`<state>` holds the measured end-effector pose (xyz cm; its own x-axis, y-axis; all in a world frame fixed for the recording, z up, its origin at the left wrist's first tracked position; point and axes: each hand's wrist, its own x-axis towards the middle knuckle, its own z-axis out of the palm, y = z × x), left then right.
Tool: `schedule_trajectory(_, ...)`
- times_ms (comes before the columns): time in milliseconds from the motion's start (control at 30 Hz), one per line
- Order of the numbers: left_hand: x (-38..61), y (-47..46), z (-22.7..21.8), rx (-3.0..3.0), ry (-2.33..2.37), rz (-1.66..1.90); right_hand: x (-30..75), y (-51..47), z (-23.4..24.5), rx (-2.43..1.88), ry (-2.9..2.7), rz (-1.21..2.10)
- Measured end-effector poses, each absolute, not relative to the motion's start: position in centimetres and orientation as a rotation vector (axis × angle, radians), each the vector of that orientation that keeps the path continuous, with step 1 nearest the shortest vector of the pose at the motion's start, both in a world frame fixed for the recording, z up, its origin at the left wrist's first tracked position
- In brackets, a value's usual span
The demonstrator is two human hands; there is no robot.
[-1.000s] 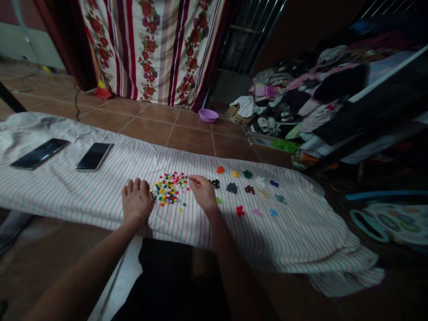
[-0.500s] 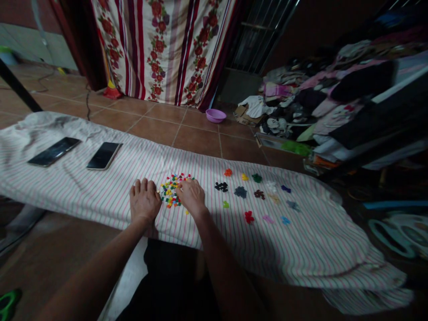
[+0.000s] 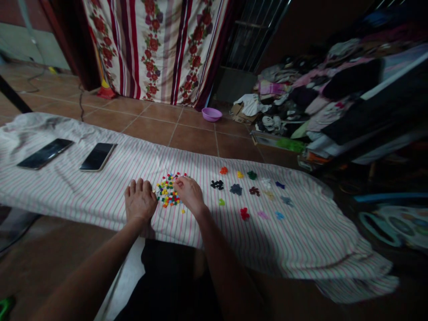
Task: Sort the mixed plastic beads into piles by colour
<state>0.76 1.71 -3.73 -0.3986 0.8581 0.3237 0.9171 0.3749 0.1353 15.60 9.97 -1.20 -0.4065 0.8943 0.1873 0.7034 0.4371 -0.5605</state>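
A heap of small mixed-colour pieces (image 3: 167, 196) lies on the striped cloth between my hands. My left hand (image 3: 141, 200) rests flat on the cloth at the heap's left edge, fingers stretched out. Over the heap's right side, my right hand (image 3: 189, 192) has thumb and fingertips pinched together; whatever may be between them is too small to make out. To the right lie little single-colour piles, among them a black pile (image 3: 217, 184), a dark grey pile (image 3: 236, 189), a red pile (image 3: 244, 213) and an orange pile (image 3: 224, 170). One yellow piece (image 3: 183, 211) sits apart, below the heap.
Two dark-screened devices, a tablet (image 3: 45, 154) and a phone (image 3: 98, 157), lie on the left of the striped cloth (image 3: 284, 249). Beyond the cloth, a purple basin (image 3: 211, 114) stands on the tiled floor near a floral curtain (image 3: 150, 49). Clothes (image 3: 301, 93) are heaped at right.
The whole view has shifted slightly, so everything sits a little further left. My right hand has drawn back slightly to the right over the heap, fingertips still pinched. My left hand stays flat.
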Motion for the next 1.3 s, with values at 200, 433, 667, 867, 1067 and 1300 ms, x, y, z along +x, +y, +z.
schedule_trajectory(200, 0.8, 1.6, -3.4, -1.612, -2.430, -0.437, 16.2, 9.7, -0.9, -1.283, -2.119, 0.625)
schedule_trajectory(433, 0.8, 1.5, -3.5, -1.615, -2.419, -0.434, 17.9, 10.0, -1.2, -1.240, -2.144, 0.592)
schedule_trajectory(667, 0.9, 1.5, -3.3, -1.614, -2.431, -0.435, 20.9, 10.9, -1.1, -1.282, -1.945, 0.634)
schedule_trajectory(867, 0.8, 1.5, -3.3, -1.617, -2.428, -0.440, 25.3, 13.5, -1.2, -1.404, -1.636, 0.662)
schedule_trajectory(1067, 0.8, 1.6, -3.6, -1.619, -2.428, -0.455, 31.0, 17.3, -0.4, -1.611, -1.584, 0.479)
schedule_trajectory(1300, 0.7, 1.5, -3.6, -1.616, -2.401, -0.394, 35.4, 21.2, 0.1, -1.894, -1.573, 0.432)
